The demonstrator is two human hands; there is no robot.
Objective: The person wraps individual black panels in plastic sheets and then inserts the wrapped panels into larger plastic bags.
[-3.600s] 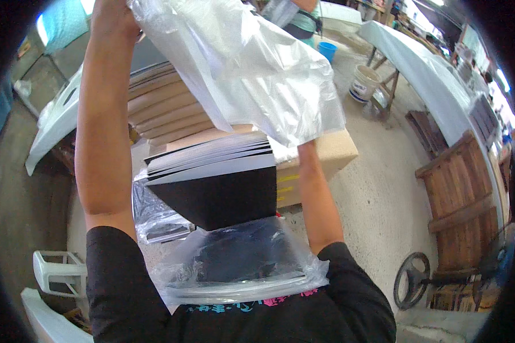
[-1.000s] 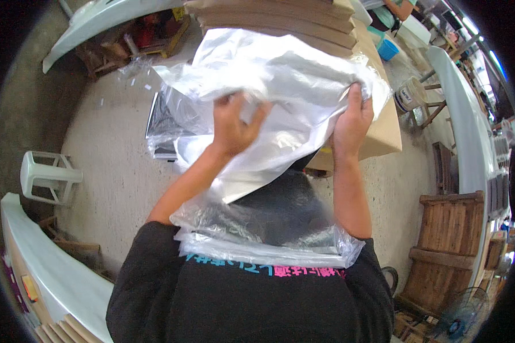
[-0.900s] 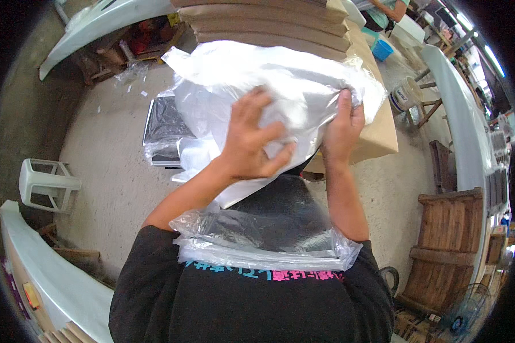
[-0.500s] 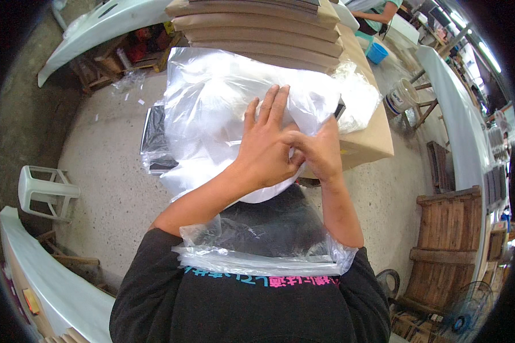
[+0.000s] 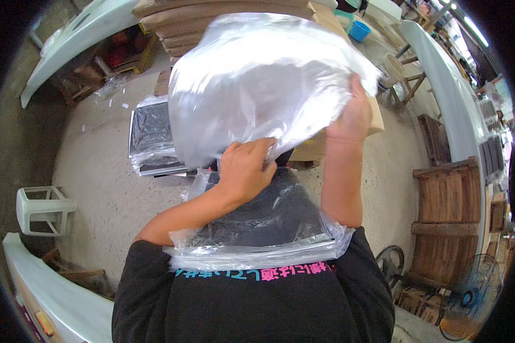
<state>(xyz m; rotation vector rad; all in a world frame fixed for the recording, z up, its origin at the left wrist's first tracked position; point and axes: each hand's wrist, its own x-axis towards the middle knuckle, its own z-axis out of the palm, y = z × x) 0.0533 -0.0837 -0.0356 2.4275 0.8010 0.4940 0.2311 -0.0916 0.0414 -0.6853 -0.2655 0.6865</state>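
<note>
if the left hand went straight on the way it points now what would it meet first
Most likely the translucent plastic sheet: the left hand points up and to the right and grips its lower edge. Depth behind the sheet is unclear.

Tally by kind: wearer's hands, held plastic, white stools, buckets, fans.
Hands: 2 (left hand, right hand)
Plastic bag: 1
White stool: 1
Buckets: 2 (blue bucket, white bucket)
Fan: 1
Total: 7

Glare whitens the partly blurred plastic [image 5: 252, 74], a tube light [image 5: 476, 31] glows, and fisheye edges bend into black
</note>
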